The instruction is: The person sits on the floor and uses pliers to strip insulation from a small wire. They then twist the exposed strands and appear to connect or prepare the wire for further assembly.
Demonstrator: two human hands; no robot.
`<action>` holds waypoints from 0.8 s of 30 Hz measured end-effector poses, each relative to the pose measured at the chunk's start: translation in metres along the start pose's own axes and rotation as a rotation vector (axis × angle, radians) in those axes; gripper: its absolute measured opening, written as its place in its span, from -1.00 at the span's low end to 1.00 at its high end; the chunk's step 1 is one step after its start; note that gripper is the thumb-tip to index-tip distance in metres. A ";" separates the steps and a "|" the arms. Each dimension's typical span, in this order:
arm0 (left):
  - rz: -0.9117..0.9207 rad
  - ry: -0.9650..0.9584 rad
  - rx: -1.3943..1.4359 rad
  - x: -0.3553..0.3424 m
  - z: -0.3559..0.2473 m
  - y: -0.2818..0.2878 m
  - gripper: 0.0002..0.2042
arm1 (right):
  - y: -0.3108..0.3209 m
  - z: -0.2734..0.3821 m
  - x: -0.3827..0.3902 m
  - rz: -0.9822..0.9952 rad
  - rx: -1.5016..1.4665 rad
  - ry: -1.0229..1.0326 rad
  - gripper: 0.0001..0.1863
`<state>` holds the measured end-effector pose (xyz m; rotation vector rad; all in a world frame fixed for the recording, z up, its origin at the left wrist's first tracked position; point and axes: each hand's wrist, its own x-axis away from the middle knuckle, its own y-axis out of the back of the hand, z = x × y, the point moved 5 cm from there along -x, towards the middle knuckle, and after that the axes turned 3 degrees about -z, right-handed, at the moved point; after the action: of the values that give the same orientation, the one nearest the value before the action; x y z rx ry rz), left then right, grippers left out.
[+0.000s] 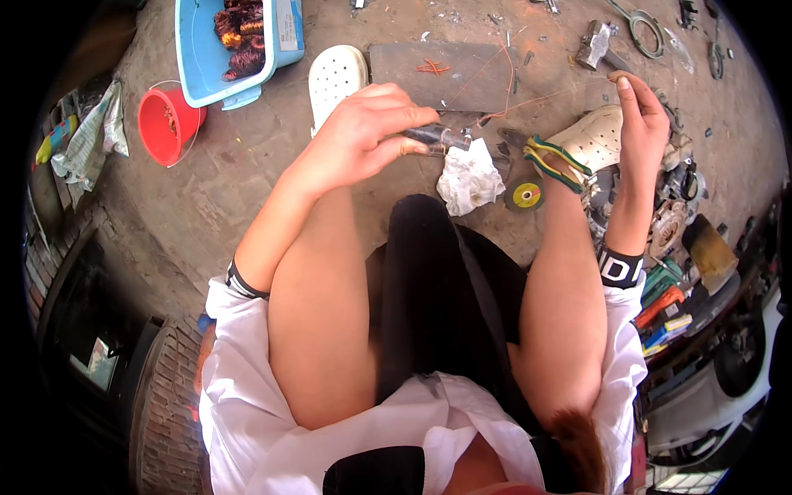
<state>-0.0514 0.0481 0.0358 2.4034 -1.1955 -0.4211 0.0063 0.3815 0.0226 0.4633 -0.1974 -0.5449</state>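
My left hand grips a short dark cylindrical tool, its free end pointing right. A fine copper wire runs from near that end toward my right hand, whose thumb and index finger pinch it. Beneath the tool's end lies a crumpled white cloth. Behind it a dark flat plate carries short orange wire pieces. A yellow disc lies right of the cloth, beside my right foot in a cream clog.
At upper left are a blue plastic tub with copper coils and a red bucket. A hammer, metal rings and machine parts lie to the right. My other clog is beside the plate; a white car stands at lower right.
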 end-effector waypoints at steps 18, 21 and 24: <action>-0.378 0.549 0.083 0.020 0.031 0.011 -0.67 | 0.041 0.105 0.013 0.192 0.529 0.614 -0.90; -0.341 0.545 0.230 0.008 0.020 0.007 -0.66 | 0.059 0.095 0.008 0.094 0.656 0.601 -0.91; -0.341 0.569 0.412 0.003 0.017 0.001 -0.65 | 0.071 0.074 0.013 0.007 0.626 0.554 -0.91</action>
<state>-0.0581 0.0416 0.0211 2.7990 -0.6627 0.4425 0.0266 0.4008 0.1224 1.2001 0.1729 -0.3205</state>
